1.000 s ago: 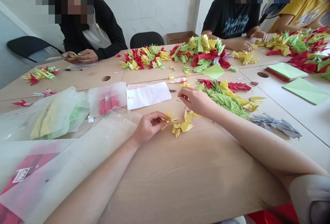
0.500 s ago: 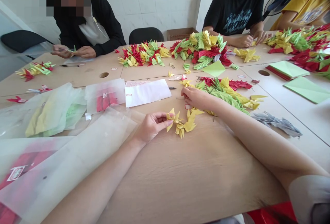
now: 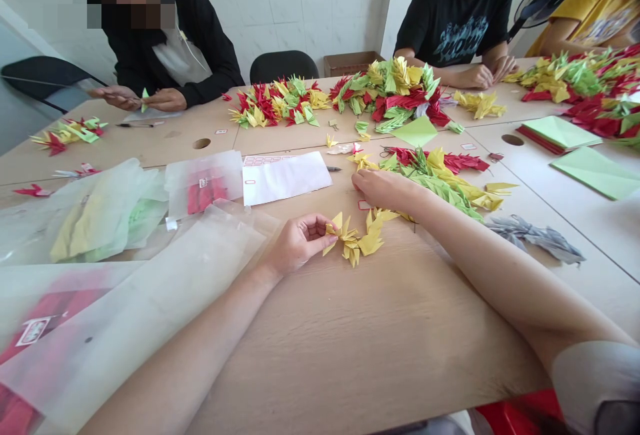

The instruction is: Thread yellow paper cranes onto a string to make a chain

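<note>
Between thumb and fingers, my left hand [image 3: 306,243] pinches the end of a short chain of yellow folded paper cranes [image 3: 351,246], whose other cranes curve to the right over the table. Further up, my right hand [image 3: 379,187] is closed with its fingertips down by the table, close to loose yellow cranes [image 3: 364,161]. What those fingers hold, if anything, is too small to tell. Beside my right wrist lie strings of green paper cranes [image 3: 453,198], with yellow and red ones [image 3: 460,162] alongside.
Plastic sleeves [image 3: 190,275] with coloured paper cover the left side. A white paper sheet [image 3: 287,180] and a pen [image 3: 334,169] lie ahead. Crane heaps [image 3: 395,95] and green paper squares [image 3: 590,171] stand further off. Grey strips [image 3: 537,235] lie right. Several people sit opposite.
My left hand and the yellow chain have shifted very slightly, while my right fingertips have curled a little lower. A thin line seen earlier near my right fingertips no longer shows clearly.
</note>
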{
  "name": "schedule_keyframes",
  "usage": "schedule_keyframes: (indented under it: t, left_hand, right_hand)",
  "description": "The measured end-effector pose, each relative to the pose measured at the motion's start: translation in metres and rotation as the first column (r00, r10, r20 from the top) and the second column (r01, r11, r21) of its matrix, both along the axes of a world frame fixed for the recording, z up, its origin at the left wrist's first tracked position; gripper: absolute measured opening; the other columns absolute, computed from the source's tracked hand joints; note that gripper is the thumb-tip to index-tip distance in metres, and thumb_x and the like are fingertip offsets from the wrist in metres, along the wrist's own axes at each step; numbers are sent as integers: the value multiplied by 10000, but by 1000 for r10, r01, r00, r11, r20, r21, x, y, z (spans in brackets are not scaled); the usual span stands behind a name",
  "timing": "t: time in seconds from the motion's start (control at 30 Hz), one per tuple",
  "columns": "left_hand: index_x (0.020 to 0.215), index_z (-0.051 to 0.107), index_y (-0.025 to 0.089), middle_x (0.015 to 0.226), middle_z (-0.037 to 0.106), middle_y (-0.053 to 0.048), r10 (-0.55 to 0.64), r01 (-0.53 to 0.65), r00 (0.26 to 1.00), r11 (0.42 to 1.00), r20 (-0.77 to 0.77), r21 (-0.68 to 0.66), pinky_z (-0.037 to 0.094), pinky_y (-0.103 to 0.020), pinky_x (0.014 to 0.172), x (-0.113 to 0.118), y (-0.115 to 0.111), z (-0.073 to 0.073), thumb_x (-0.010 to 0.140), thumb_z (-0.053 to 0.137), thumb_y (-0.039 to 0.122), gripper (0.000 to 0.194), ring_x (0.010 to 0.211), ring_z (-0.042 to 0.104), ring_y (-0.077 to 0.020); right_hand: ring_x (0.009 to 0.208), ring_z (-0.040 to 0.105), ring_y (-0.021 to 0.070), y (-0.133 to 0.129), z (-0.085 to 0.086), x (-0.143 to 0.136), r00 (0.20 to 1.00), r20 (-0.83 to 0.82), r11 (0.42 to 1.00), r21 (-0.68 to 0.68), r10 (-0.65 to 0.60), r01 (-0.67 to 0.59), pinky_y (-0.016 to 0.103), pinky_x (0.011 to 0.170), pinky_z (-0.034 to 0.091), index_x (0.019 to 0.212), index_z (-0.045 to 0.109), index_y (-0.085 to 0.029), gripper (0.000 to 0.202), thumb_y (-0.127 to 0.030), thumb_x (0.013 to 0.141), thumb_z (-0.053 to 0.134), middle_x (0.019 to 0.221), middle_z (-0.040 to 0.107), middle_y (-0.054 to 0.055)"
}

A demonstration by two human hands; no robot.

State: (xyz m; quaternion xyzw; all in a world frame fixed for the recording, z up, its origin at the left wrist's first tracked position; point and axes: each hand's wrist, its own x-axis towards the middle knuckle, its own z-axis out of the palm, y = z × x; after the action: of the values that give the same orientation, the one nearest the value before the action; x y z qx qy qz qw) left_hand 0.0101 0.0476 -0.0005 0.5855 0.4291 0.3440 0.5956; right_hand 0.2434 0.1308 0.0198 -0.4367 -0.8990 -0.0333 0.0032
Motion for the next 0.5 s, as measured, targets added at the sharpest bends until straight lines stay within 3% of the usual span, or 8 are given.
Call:
schedule_keyframes:
  t: [0.1, 0.17, 0.23, 0.3, 0.4, 0.5]
  left_hand:
    - [842, 695, 142, 873, 726, -56, 1, -1, 1000, 1000, -2, -2, 527, -294, 777, 0, 0, 0, 694, 823, 312, 259, 817, 670, -173]
    - [832, 690, 143, 871, 725, -55, 5, -5, 1000, 1000, -4, 7, 528, -302, 787, -1, 0, -1, 696, 820, 325, 262, 818, 670, -178]
    - [836, 686, 146, 872, 722, -51, -4, 4, 1000, 1000, 7, 17, 524, -298, 785, -3, 1, -1, 705, 815, 331, 260, 814, 667, -174]
    - [853, 685, 150, 879, 718, -47, -27, 26, 999, 999, 23, 25, 517, -286, 769, -5, 1, -1, 712, 813, 325, 259, 799, 660, -164]
    - [903, 691, 153, 910, 715, -54, -64, 64, 997, 998, 40, 14, 505, -279, 752, -8, 1, 0, 725, 810, 312, 266, 802, 652, -161]
    - [953, 701, 161, 978, 713, -64, -103, 104, 992, 995, 71, 1, 495, -284, 792, -12, 1, 2, 753, 790, 297, 257, 875, 649, -173]
  right_hand:
    - [775, 653, 250, 1, 3, 1, 994, -106, 999, -35, 6, -10, 316, 644, 449, 983, 597, -129, 153, -81, 838, 584, 973, 665, 156]
    - [760, 629, 209, -3, 7, -3, 953, -302, 997, -60, 20, -40, 298, 661, 450, 1002, 579, -148, 183, -66, 845, 532, 958, 657, 113]
    - [751, 613, 173, -12, 11, -12, 828, -561, 991, -99, 15, -85, 281, 688, 465, 988, 555, -166, 171, -75, 854, 502, 897, 638, 63]
    - [756, 611, 151, -25, 12, -23, 625, -780, 973, -172, -40, -153, 268, 691, 483, 971, 518, -181, 115, -125, 870, 511, 867, 608, 32]
    - [772, 607, 136, -46, 11, -38, 376, -920, 926, -233, -110, -299, 274, 708, 509, 966, 468, -201, 60, -205, 915, 499, 877, 562, 16]
    - [761, 610, 129, -62, 10, -44, 317, -939, 888, -256, -134, -383, 283, 714, 526, 999, 440, -213, 87, -247, 942, 497, 895, 550, 17]
